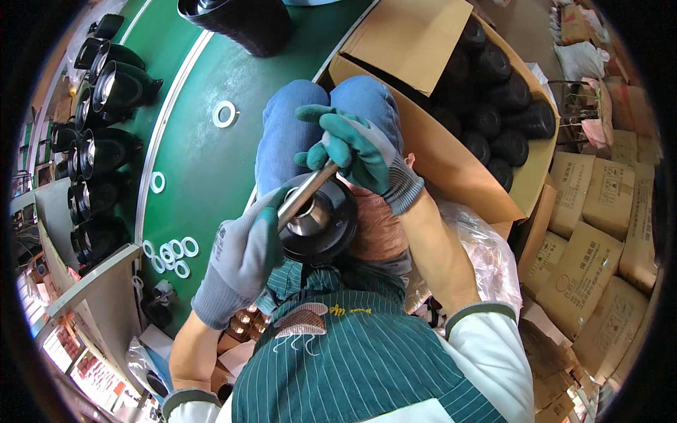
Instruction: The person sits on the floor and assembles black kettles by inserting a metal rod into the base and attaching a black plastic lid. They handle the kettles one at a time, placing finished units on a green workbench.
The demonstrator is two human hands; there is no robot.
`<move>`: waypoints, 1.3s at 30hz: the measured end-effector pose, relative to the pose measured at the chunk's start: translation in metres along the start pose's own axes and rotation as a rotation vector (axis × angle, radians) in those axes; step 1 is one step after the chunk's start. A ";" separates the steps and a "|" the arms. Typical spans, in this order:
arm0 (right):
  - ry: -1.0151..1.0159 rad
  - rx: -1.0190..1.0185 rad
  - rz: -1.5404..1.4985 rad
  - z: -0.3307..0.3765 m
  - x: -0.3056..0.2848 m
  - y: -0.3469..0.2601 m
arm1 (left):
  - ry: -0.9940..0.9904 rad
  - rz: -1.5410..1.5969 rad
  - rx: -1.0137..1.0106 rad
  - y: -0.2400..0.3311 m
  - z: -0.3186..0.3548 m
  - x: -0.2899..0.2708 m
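I wear grey gloves with green palms and fingers. My left hand (245, 252) is closed round the near end of a metal tube (308, 194), which slants up and to the right. At the tube's far end, my right hand (356, 146) has its fingers loosely curled against it, with one finger stretched out to the left. Beneath the tube, between my thighs, rests a round black pot body (331, 236) with a shiny metal neck (309, 220). The tube partly covers that neck. Whether the two touch, I cannot tell.
White rings (169, 255) lie on the green work surface (194, 151), with another ring (223, 114) nearer my knees. Black pots (106, 151) line the left side. A black container (243, 27) stands ahead. To the right, an open carton (441, 169) holds several black parts (504, 92); cardboard boxes (585, 275) are stacked beyond.
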State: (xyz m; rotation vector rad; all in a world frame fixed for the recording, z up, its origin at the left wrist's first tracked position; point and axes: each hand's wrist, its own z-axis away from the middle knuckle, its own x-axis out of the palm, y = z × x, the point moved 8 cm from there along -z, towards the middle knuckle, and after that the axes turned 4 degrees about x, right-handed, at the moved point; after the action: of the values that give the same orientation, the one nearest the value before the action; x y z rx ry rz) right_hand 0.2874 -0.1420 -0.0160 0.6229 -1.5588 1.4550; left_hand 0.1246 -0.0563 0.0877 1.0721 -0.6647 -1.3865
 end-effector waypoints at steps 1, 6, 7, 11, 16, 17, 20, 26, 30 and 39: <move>0.006 -0.017 -0.031 0.000 -0.006 0.006 | 0.003 -0.040 0.098 0.003 -0.001 0.000; 0.195 0.066 -0.038 -0.021 -0.010 0.010 | 0.189 -0.236 0.198 0.021 0.000 0.020; 0.061 0.063 -0.174 -0.020 -0.010 0.016 | 0.185 -0.188 0.160 0.017 0.000 0.022; -0.106 -0.215 -0.101 0.016 0.010 -0.004 | 0.067 0.020 0.169 0.000 -0.014 0.002; -0.234 -0.231 -0.103 0.059 0.028 -0.014 | -0.166 -0.029 0.200 -0.005 -0.044 -0.022; -0.154 -0.188 -0.033 0.063 0.028 -0.017 | -0.227 -0.260 0.244 -0.008 -0.047 -0.022; -0.222 -0.228 0.348 0.066 0.045 -0.026 | -0.209 -0.319 0.193 -0.019 -0.072 -0.027; -0.422 -0.278 1.284 0.080 0.127 -0.020 | -0.282 -0.455 0.032 -0.013 -0.139 -0.019; -0.528 -0.161 1.654 0.071 0.157 0.005 | -0.312 -0.674 0.338 0.009 -0.173 0.006; -0.805 -0.177 1.727 0.032 0.192 0.061 | -0.235 -0.506 0.884 0.040 -0.194 0.058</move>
State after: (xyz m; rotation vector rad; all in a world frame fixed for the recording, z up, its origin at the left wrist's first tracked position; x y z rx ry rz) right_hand 0.1356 -0.1221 0.1190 -0.6361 -3.1382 2.2421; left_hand 0.3221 -0.0779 0.0308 1.8795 -1.3105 -1.7042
